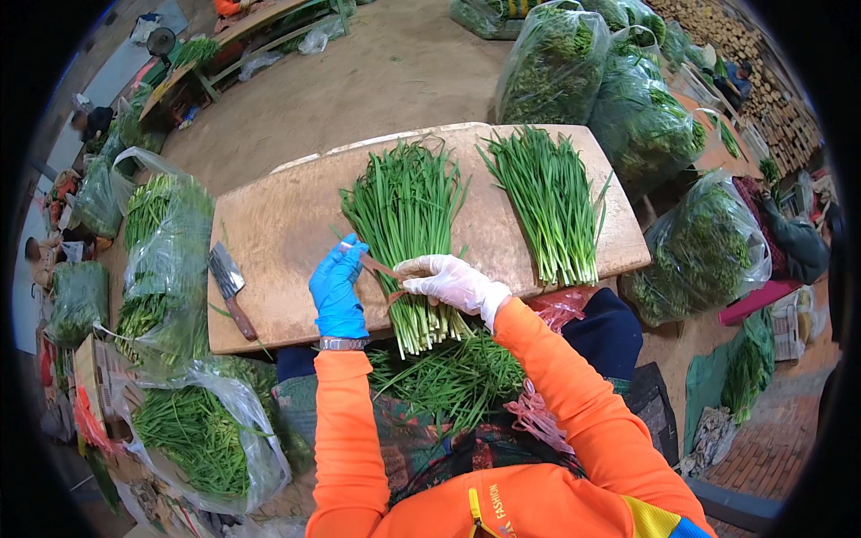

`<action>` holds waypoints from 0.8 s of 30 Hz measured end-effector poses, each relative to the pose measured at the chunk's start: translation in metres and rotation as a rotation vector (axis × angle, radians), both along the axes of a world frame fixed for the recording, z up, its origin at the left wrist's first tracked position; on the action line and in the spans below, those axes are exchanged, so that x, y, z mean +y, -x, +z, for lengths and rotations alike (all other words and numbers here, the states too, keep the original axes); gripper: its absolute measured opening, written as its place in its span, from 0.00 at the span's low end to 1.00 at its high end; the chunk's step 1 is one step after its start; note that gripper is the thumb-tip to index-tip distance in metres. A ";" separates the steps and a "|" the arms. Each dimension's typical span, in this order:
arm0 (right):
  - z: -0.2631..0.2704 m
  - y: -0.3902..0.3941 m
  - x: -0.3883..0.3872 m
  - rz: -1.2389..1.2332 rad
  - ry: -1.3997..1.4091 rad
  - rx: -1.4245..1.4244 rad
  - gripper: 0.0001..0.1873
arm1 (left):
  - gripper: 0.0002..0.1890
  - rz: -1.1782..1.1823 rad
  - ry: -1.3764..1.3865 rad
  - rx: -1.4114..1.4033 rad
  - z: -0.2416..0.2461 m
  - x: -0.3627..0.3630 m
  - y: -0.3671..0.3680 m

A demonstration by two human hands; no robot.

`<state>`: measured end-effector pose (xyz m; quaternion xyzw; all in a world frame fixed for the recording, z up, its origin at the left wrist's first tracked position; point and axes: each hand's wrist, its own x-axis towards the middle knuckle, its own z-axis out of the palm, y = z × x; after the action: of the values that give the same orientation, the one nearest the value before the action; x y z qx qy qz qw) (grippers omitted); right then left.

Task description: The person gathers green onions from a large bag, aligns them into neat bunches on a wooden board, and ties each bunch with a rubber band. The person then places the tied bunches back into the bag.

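Observation:
My left hand [338, 290], in a blue glove, pinches one end of a brownish flat tie strip [378, 267] at the near left side of a bundle of garlic chives [409, 208]. My right hand [454, 284], in a thin whitish glove, grips the strip over the bundle's pale stalks; the strip's path beneath the bundle is hidden. These stalk ends overhang the near edge of a worn wooden board [276, 235]. To the right lies a second chive bundle [548, 202], leaves pointing away from me. A cleaver with a wooden handle [229, 279] rests at the board's left end.
Loose chives [457, 383] lie on my lap below the board. An open plastic bag of greens [195, 437] stands at my left, with a taller filled bag [161, 262] beyond. Large stuffed bags [555, 74] crowd the far right. Other people sit at both sides.

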<state>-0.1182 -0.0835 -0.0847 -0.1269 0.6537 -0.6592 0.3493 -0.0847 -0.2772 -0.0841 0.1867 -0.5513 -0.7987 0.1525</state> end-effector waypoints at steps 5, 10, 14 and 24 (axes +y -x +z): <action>-0.002 -0.003 -0.006 -0.076 -0.097 0.058 0.12 | 0.17 -0.139 0.203 -0.115 -0.008 0.001 -0.005; -0.007 -0.002 -0.003 -0.232 0.033 -0.068 0.10 | 0.21 -0.399 0.579 -0.444 -0.047 -0.002 -0.042; -0.009 -0.002 -0.003 -0.242 0.017 -0.081 0.10 | 0.17 -0.369 0.649 -0.362 -0.076 0.006 -0.046; -0.005 -0.004 -0.006 -0.263 0.057 -0.086 0.10 | 0.11 -0.446 1.255 -0.346 -0.022 0.008 -0.029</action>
<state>-0.1139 -0.0894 -0.0900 -0.0217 0.6302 -0.7223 0.2840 -0.0553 -0.2694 -0.1063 0.0699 -0.9512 -0.2995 -0.0264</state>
